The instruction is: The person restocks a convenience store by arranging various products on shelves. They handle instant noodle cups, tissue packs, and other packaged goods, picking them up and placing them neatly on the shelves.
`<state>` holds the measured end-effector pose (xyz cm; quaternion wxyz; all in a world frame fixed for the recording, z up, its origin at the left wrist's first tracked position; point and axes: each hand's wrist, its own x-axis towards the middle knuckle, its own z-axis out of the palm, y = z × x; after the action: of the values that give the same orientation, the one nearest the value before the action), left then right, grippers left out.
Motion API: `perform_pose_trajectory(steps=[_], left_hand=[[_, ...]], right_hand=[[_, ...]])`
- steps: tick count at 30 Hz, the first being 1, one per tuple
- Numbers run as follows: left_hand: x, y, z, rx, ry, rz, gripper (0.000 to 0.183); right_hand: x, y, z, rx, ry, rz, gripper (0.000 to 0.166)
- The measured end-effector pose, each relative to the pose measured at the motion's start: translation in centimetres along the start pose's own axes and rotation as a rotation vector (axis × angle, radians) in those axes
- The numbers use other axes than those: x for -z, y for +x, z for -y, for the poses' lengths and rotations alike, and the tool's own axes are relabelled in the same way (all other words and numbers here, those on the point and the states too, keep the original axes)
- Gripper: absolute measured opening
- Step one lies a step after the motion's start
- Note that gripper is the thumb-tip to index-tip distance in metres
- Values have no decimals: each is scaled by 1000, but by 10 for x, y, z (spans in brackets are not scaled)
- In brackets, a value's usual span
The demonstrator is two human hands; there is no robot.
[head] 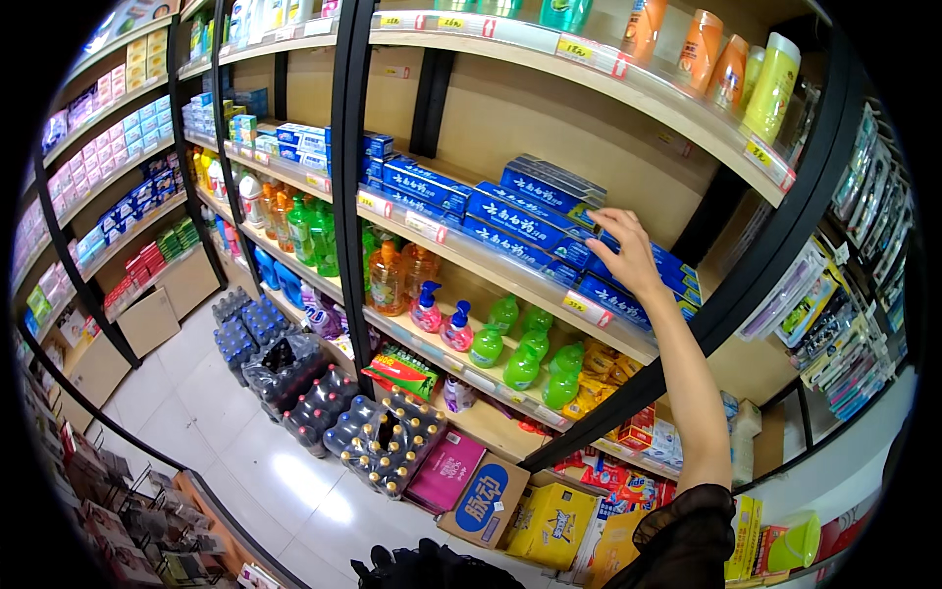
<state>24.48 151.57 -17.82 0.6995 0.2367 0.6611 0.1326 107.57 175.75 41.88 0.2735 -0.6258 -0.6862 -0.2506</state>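
Observation:
My right hand (624, 250) reaches over the middle shelf, thumb and fingers apart, at the end of stacked blue toothpaste boxes (522, 210). Its fingertips are beside or touching the box ends; exact contact cannot be told. Behind that stack sits another toothpaste box pile (552, 184). More toothpaste boxes (614, 294) lie under and right of my hand, partly hidden by my wrist. Further left are similar blue boxes (427, 184). My left hand is out of view.
A black shelf post (692, 339) slants behind my forearm. Above, a shelf edge (589, 51) carries shampoo bottles (773, 88). Below stand green pump bottles (522, 364). Bottle packs (394, 442) and a cardboard carton (482, 501) sit on the tiled floor (243, 471). Toothbrush packs (854, 353) hang at right.

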Motion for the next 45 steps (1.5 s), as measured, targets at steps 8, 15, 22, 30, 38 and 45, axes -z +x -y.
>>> perform_pose_trajectory(steps=[8,15,22,30,38,45], left_hand=[[-11,-27,52,-68,-113,-93,24],[-44,-51,66,18,-251,-170,27],[-66,-75,50,166,-187,-235,42],[-70,-62,57,104,-229,-218,38],[-86,-70,81,80,-304,-276,36],[-104,-78,97,82,-370,-306,35]], right_hand=[[-53,54,-8,-168,5,382,67],[-57,60,-21,-116,117,346,61],[-58,57,-22,-174,107,413,67],[-92,100,27,94,-51,232,67],[-173,180,82,-25,-166,388,52],[-213,200,76,-96,-155,460,34]])
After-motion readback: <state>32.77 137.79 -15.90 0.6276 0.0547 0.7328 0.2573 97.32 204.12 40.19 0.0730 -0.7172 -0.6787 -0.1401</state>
